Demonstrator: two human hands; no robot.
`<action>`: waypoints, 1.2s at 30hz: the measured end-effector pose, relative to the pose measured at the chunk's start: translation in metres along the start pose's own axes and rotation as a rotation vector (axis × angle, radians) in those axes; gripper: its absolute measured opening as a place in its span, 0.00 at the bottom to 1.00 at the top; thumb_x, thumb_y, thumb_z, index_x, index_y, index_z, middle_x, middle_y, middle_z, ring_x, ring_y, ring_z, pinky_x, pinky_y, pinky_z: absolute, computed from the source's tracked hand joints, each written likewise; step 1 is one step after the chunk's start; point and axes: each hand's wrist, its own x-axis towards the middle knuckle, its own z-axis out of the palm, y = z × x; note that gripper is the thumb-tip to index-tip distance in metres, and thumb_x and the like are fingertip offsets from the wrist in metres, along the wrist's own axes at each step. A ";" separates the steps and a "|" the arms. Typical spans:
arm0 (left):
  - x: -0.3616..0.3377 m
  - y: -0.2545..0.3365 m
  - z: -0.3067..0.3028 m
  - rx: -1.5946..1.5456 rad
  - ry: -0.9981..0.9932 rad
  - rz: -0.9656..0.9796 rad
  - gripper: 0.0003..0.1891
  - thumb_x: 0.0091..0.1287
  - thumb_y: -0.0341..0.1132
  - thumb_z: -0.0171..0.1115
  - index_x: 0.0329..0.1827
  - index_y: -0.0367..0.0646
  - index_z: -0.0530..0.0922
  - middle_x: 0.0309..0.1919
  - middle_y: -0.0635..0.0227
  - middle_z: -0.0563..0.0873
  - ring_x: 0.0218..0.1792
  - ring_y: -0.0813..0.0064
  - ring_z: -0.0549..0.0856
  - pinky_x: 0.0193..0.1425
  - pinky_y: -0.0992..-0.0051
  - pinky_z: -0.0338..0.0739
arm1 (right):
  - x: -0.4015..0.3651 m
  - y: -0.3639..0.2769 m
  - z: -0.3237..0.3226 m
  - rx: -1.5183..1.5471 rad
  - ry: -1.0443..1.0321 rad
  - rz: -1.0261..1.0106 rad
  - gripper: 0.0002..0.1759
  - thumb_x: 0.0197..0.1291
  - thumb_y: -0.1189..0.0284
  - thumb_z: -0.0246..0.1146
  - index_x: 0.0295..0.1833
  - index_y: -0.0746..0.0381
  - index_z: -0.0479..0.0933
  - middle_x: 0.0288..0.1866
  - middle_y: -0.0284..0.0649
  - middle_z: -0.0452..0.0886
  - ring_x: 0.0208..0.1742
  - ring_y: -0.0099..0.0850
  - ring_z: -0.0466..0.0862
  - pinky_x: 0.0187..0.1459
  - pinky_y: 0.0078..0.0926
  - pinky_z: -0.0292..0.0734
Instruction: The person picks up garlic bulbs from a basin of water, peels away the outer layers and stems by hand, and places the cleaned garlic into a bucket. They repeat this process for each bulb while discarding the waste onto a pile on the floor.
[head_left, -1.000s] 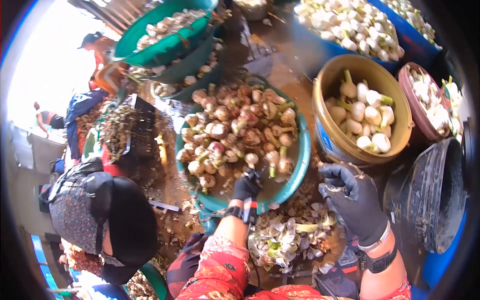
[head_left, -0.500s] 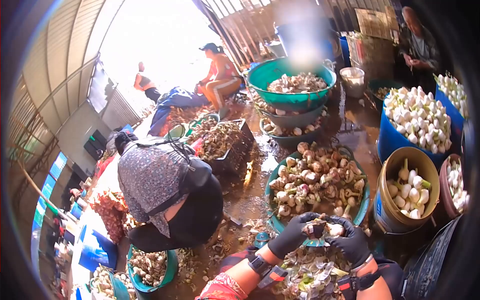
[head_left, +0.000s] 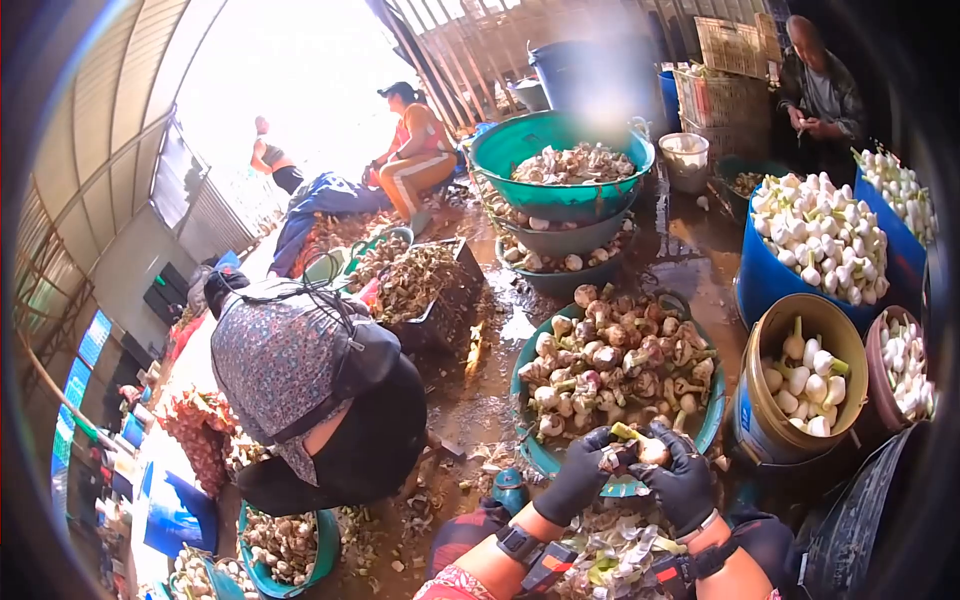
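Note:
Both of my hands wear black gloves and meet above the near rim of a green basin (head_left: 527, 447) heaped with garlic bulbs (head_left: 610, 365). My right hand (head_left: 682, 484) is closed around one garlic bulb (head_left: 653, 451), its pale green stem pointing left. Close by on the left, my left hand (head_left: 580, 478) has its fingers curled at the stem side. A bit of whitish and dark reddish stuff shows at those fingertips, too small to make out. Below my wrists lies a pile of loose garlic peels (head_left: 618, 560).
To the right stand a tan bucket (head_left: 745, 425) and a blue tub (head_left: 752, 285), both holding peeled garlic. A person bends over at left (head_left: 300, 370). Stacked green basins (head_left: 560, 205) and a dark crate (head_left: 455, 300) stand ahead. Another person sits at far right (head_left: 825, 95).
The view has shifted, so the scene sits slightly further left. The bulb in my right hand has turned, and its green stem now shows between my hands.

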 end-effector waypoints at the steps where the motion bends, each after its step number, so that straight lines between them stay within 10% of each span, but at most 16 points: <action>1: 0.001 0.000 -0.002 0.040 -0.003 0.013 0.13 0.66 0.36 0.63 0.48 0.37 0.78 0.31 0.75 0.81 0.31 0.86 0.77 0.37 0.83 0.72 | 0.000 -0.001 0.001 0.000 0.002 0.002 0.36 0.44 0.65 0.72 0.60 0.66 0.73 0.53 0.50 0.79 0.54 0.43 0.79 0.57 0.37 0.72; 6: -0.006 0.010 -0.007 0.090 -0.029 0.018 0.13 0.64 0.33 0.64 0.49 0.37 0.78 0.35 0.74 0.83 0.31 0.86 0.77 0.38 0.83 0.72 | 0.002 -0.018 -0.004 -0.144 -0.067 -0.064 0.31 0.48 0.74 0.71 0.59 0.71 0.72 0.54 0.47 0.78 0.56 0.33 0.78 0.58 0.30 0.73; 11: -0.004 0.010 -0.009 0.207 -0.067 0.036 0.12 0.66 0.31 0.62 0.50 0.36 0.78 0.42 0.72 0.83 0.40 0.85 0.79 0.44 0.81 0.75 | -0.002 -0.008 0.002 -0.077 -0.015 -0.015 0.37 0.48 0.60 0.72 0.62 0.68 0.71 0.53 0.50 0.80 0.53 0.38 0.81 0.55 0.33 0.74; 16: -0.006 0.011 -0.007 0.199 -0.064 0.043 0.12 0.66 0.31 0.61 0.50 0.35 0.78 0.42 0.72 0.83 0.41 0.85 0.79 0.45 0.81 0.75 | -0.004 -0.009 0.005 0.405 -0.087 0.200 0.36 0.52 0.65 0.70 0.64 0.70 0.68 0.52 0.47 0.81 0.51 0.31 0.81 0.53 0.27 0.75; 21: -0.005 0.011 -0.009 0.229 -0.070 0.079 0.12 0.65 0.31 0.61 0.50 0.37 0.79 0.40 0.73 0.84 0.39 0.86 0.79 0.43 0.82 0.74 | -0.001 -0.016 0.000 0.025 -0.068 -0.058 0.35 0.49 0.69 0.72 0.62 0.70 0.70 0.52 0.48 0.81 0.52 0.35 0.81 0.55 0.32 0.74; 30: 0.001 -0.001 -0.006 0.244 -0.013 0.117 0.08 0.62 0.29 0.64 0.42 0.37 0.81 0.34 0.73 0.84 0.33 0.85 0.80 0.38 0.82 0.74 | -0.001 0.010 0.003 0.556 -0.131 0.178 0.31 0.62 0.73 0.61 0.67 0.73 0.61 0.51 0.41 0.79 0.50 0.23 0.77 0.54 0.24 0.73; 34: 0.000 0.005 -0.008 0.283 -0.023 0.032 0.06 0.60 0.27 0.63 0.39 0.38 0.82 0.32 0.71 0.85 0.31 0.81 0.81 0.37 0.80 0.75 | 0.003 0.014 -0.001 0.816 -0.123 0.395 0.17 0.67 0.67 0.57 0.54 0.68 0.70 0.42 0.36 0.78 0.43 0.21 0.77 0.47 0.19 0.74; 36: 0.006 0.003 -0.013 0.829 -0.081 0.341 0.10 0.58 0.23 0.57 0.42 0.36 0.79 0.31 0.65 0.84 0.34 0.75 0.83 0.40 0.75 0.77 | 0.005 0.034 -0.008 1.299 -0.437 0.545 0.16 0.69 0.64 0.54 0.51 0.67 0.73 0.37 0.37 0.79 0.37 0.25 0.79 0.39 0.21 0.76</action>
